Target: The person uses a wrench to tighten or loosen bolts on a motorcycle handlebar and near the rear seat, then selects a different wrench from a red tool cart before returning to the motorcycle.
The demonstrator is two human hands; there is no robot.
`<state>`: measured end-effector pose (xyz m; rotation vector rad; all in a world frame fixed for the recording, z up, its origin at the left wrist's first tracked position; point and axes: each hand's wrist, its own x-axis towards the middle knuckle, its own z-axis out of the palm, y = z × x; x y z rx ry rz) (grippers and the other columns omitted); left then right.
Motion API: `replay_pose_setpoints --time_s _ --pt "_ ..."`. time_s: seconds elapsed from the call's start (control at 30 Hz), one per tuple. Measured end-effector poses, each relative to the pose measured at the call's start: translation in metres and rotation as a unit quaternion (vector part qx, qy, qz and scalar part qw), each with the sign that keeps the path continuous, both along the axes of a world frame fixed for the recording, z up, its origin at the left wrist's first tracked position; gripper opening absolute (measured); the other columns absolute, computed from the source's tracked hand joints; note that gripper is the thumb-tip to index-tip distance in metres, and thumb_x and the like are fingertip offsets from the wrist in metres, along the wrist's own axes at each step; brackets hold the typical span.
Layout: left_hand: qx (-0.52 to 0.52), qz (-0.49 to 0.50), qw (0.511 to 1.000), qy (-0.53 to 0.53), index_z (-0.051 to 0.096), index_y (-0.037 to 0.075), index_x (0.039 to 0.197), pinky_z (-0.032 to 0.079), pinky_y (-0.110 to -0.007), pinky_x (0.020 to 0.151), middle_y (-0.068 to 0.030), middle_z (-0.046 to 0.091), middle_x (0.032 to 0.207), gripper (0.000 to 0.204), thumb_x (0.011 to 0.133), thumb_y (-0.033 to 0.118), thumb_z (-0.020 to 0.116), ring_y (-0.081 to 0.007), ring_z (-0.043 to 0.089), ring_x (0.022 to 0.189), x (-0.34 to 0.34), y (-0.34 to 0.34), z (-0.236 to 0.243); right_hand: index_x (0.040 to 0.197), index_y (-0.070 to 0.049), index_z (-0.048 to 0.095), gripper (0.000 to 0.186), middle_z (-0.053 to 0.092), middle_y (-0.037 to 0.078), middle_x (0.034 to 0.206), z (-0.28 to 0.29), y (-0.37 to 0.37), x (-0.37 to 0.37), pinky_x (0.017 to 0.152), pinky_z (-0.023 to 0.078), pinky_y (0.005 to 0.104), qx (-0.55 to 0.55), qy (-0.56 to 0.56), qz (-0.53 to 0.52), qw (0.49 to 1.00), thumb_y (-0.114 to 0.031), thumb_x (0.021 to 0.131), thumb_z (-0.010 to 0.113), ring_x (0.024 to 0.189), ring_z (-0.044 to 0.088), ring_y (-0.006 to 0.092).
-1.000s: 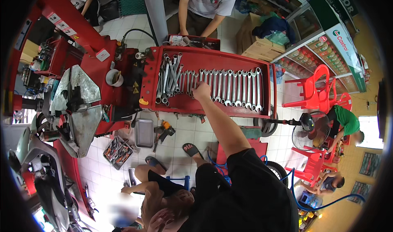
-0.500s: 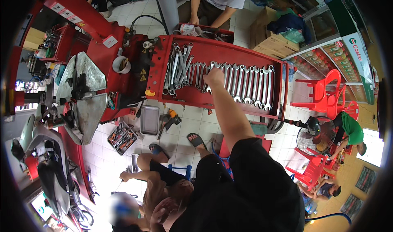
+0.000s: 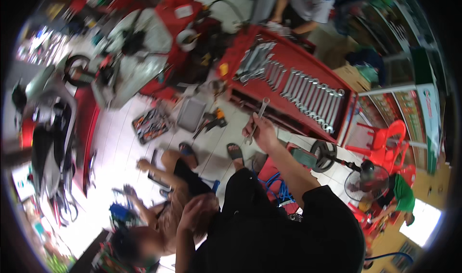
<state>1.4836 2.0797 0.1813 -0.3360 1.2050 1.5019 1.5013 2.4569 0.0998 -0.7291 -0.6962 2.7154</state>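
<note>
My right hand (image 3: 261,132) is closed round the middle of a silver combination wrench (image 3: 263,107), held upright in front of the red tool tray (image 3: 243,90). The wrench's ring end stands above my fingers and its other end shows below them. Many combination wrenches (image 3: 313,97) lie side by side in the tray, with a heap of overlapping wrenches (image 3: 257,58) at its left end. Low in the picture, my left hand (image 3: 196,210) is raised before my body, slightly blurred, its fingers loosely apart and holding nothing.
A seated person (image 3: 168,220) works close by on my left. Another person (image 3: 313,3) is behind the tray. On the floor are a grey pan (image 3: 191,114), a box of tools (image 3: 150,123) and a yellow-black power tool (image 3: 214,119). A fan (image 3: 368,181) and red chairs (image 3: 385,136) stand right.
My right hand has lifted a wrench out of the row and drawn it back toward me, past the tray's near edge. My left hand has risen. The whole view has turned.
</note>
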Motion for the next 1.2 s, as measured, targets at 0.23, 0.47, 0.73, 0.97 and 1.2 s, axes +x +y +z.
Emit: replay_pose_setpoints --time_s 0.23,0.47,0.73,0.97,1.2 --pt "-0.015 0.012 0.986 0.165 0.058 -0.002 0.115 0.048 -0.025 0.074 -0.0060 0.065 0.096 0.028 0.094 0.017 0.059 -0.0112 0.059 0.082 0.040 -0.089 -0.006 0.096 -0.007 0.055 0.022 0.052 0.005 0.077 0.061 -0.237 0.016 0.073 0.047 0.0362 -0.136 -0.005 0.166 0.977 -0.028 0.099 0.049 0.078 0.057 0.0241" --pt "0.132 0.084 0.966 0.204 0.058 -0.007 0.112 0.050 -0.026 0.070 -0.0092 0.066 0.092 0.026 0.090 0.007 0.063 -0.0119 0.061 0.079 0.093 -0.202 0.023 0.098 -0.005 0.052 0.024 0.051 0.005 0.086 0.115 -0.413 0.077 0.085 0.046 0.0360 -0.030 -0.004 0.070 0.997 -0.029 0.100 0.046 0.092 0.055 0.0236" --pt "0.122 0.137 0.952 0.247 0.067 -0.007 0.098 0.051 -0.025 0.063 -0.0084 0.067 0.079 0.019 0.091 0.010 0.063 -0.0130 0.063 0.067 0.137 -0.313 0.042 0.093 0.001 0.057 0.025 0.055 0.009 0.087 0.153 -0.490 0.148 0.064 0.048 0.0344 0.160 0.053 0.122 0.978 -0.024 0.096 0.053 0.080 0.057 0.0218" --pt "-0.023 0.292 0.926 0.237 0.067 -0.005 0.098 0.049 -0.027 0.073 -0.0093 0.068 0.088 0.026 0.093 0.020 0.062 -0.0140 0.063 0.079 0.181 -0.424 0.045 0.116 0.003 0.059 0.025 0.061 0.007 0.085 0.121 -0.549 0.181 0.051 0.044 0.0215 0.293 -0.027 0.531 0.795 -0.013 0.097 0.051 0.060 0.058 0.0114" --pt "0.247 0.558 0.791 0.046 0.047 -0.004 0.128 0.046 -0.041 0.094 -0.0151 0.060 0.111 0.050 0.102 0.037 0.038 -0.0254 0.060 0.102 0.226 -0.487 -0.006 0.125 0.003 0.053 0.031 0.062 0.006 0.090 0.081 -0.663 0.180 0.055 0.045 0.0214 0.167 -0.013 0.690 0.704 -0.013 0.099 0.049 0.069 0.059 0.0101"
